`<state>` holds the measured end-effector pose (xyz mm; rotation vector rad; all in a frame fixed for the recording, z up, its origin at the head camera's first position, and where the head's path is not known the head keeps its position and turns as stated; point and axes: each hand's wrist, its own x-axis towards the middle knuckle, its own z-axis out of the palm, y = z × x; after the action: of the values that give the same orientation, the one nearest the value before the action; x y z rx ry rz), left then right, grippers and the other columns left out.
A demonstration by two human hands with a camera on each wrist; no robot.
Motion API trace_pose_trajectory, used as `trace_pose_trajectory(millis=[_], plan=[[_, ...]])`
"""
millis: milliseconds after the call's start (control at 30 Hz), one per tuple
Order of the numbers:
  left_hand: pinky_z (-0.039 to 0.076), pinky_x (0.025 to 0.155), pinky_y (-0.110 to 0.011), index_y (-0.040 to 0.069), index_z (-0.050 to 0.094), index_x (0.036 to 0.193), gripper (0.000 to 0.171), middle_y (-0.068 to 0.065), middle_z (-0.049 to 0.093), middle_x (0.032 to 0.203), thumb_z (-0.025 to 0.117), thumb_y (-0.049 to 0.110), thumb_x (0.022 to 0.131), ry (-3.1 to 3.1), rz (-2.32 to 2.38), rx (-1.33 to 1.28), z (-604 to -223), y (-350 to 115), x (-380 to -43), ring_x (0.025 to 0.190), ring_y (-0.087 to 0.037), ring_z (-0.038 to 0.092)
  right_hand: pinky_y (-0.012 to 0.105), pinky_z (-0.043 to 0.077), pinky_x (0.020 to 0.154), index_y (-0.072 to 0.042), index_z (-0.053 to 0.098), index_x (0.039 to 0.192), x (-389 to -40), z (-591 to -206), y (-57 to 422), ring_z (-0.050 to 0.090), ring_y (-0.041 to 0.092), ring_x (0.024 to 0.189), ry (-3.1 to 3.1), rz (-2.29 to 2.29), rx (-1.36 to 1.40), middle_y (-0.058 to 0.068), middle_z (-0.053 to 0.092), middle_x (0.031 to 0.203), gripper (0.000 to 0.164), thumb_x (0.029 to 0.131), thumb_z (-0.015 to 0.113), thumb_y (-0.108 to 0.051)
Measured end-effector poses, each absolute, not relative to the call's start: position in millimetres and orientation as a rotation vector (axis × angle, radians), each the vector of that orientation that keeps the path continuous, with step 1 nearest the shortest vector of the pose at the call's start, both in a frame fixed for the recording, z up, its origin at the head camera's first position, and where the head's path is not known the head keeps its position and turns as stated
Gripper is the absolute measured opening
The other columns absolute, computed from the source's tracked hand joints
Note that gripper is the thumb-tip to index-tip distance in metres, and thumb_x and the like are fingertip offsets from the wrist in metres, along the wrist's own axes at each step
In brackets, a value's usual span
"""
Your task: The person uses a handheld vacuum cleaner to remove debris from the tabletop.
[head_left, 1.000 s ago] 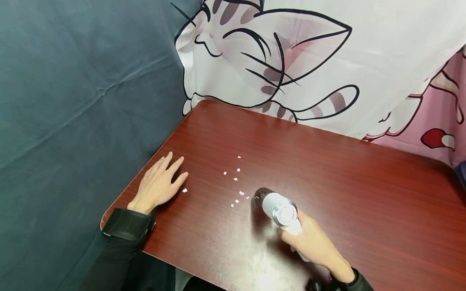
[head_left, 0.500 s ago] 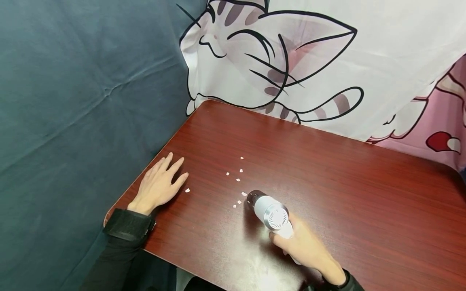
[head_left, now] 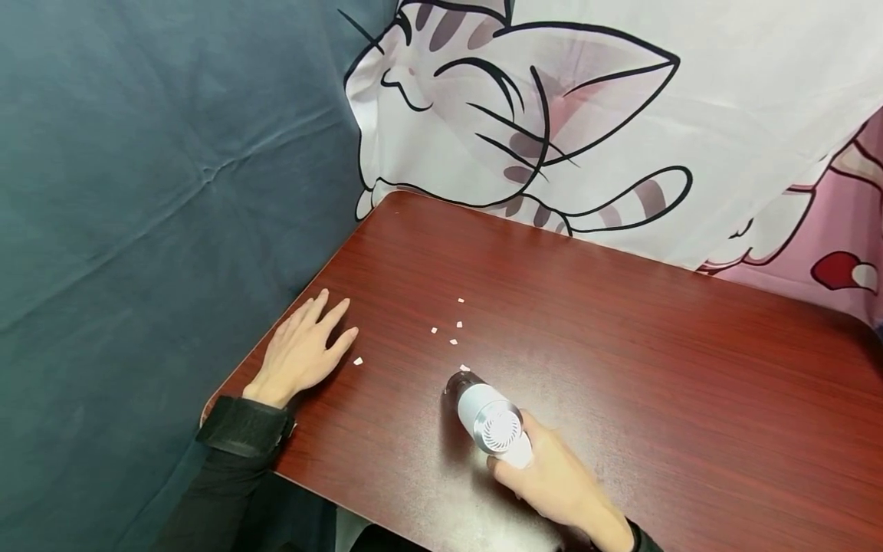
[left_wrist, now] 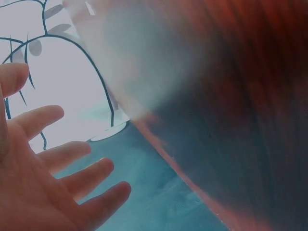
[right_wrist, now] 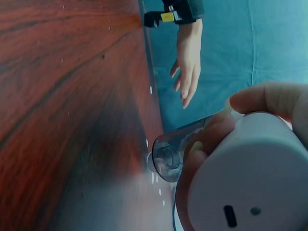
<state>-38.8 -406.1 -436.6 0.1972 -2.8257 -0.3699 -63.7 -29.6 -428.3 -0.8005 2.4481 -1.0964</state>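
Note:
My right hand (head_left: 552, 479) grips the white handle of a small handheld vacuum cleaner (head_left: 479, 410). Its dark see-through nozzle (right_wrist: 168, 156) points left and down at the tabletop, beside a white scrap (head_left: 465, 368). Several more white scraps, such as one scrap (head_left: 453, 342), lie behind the nozzle. My left hand (head_left: 297, 353) is palm down at the table's left side, its fingers spread and holding nothing. One scrap (head_left: 358, 361) lies just right of its thumb. In the left wrist view the left hand's fingers (left_wrist: 86, 178) are spread apart. Whatever lies under the nozzle is hidden.
The reddish-brown wooden table (head_left: 621, 330) has rounded corners. Along its left runs a blue-green cloth (head_left: 172, 192), and at the back hangs a white cloth with a cartoon cat (head_left: 469, 115). A pink printed cloth (head_left: 848, 215) hangs at the far right.
My right hand has moved the vacuum cleaner left and slightly toward me. Small scraps formerly seen left of the nozzle are out of sight now. My left hand has stayed in place.

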Motion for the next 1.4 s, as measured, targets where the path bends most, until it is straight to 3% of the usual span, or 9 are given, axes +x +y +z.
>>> trace_pose_trajectory(millis=[367,567,733,1400], plan=[[0.023,0.097,-0.055,0.013,0.043,0.137,0.058,-0.021,0.027,0.142,0.041,0.050,0.092,-2.821,-0.376,0.205,-438,-407,-37,0.126,-0.040,0.027,0.025,0.043,0.045,-0.028,0.050,0.102,-62,-430,-38,0.053,0.005,0.052,2.427,-1.113,-0.843,-0.012,0.057,0.070,0.034,0.075,0.070,-0.031],[0.023,0.097,-0.055,0.013,0.042,0.137,0.058,-0.021,0.027,0.142,0.042,0.049,0.092,-2.819,-0.375,0.203,-435,-407,-37,0.126,-0.040,0.028,0.029,0.045,0.038,-0.019,0.048,0.111,-69,-430,-34,0.055,0.014,0.045,2.316,-1.219,-0.723,-0.003,0.058,0.068,0.041,0.077,0.070,-0.026],[0.022,0.097,-0.056,0.013,0.044,0.136,0.056,-0.021,0.028,0.142,0.043,0.048,0.092,-2.805,-0.369,0.207,-433,-409,-38,0.126,-0.040,0.028,0.032,0.046,0.039,-0.012,0.048,0.106,-81,-431,-30,0.055,0.020,0.044,2.285,-1.292,-0.676,0.003,0.057,0.067,0.036,0.079,0.069,-0.024],[0.023,0.098,-0.054,0.014,0.044,0.136,0.057,-0.020,0.029,0.142,0.044,0.049,0.091,-2.803,-0.359,0.234,-438,-413,-30,0.126,-0.039,0.028,0.035,0.046,0.039,-0.007,0.051,0.100,-107,-430,-43,0.054,0.023,0.044,2.224,-1.413,-0.658,0.009,0.055,0.064,0.030,0.079,0.069,-0.018]])
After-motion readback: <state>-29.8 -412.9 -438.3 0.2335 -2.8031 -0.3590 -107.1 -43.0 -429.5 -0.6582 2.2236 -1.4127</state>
